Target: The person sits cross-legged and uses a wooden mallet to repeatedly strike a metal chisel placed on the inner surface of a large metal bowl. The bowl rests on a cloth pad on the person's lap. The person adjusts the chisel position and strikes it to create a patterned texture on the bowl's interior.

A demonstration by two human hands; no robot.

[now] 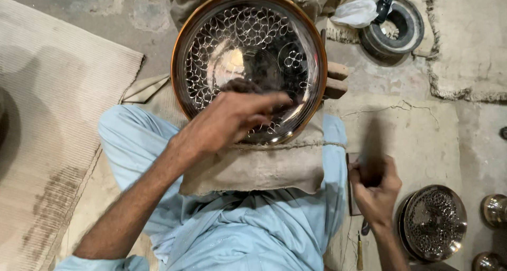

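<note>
A large shiny metal bowl with an engraved petal pattern and a copper rim rests tilted on a burlap cloth over my lap. My left hand lies on the bowl's lower inner surface, fingers together and pointing right, nothing in it. My right hand is at the right, by my knee, with fingers curled around a thin dark tool or flat piece; what it is stays unclear from blur.
A smaller engraved bowl sits at lower right, with two round metal pieces beyond it. A ring-shaped stand with a white rag is at top right. A wooden block props the bowl. A ribbed mat lies left.
</note>
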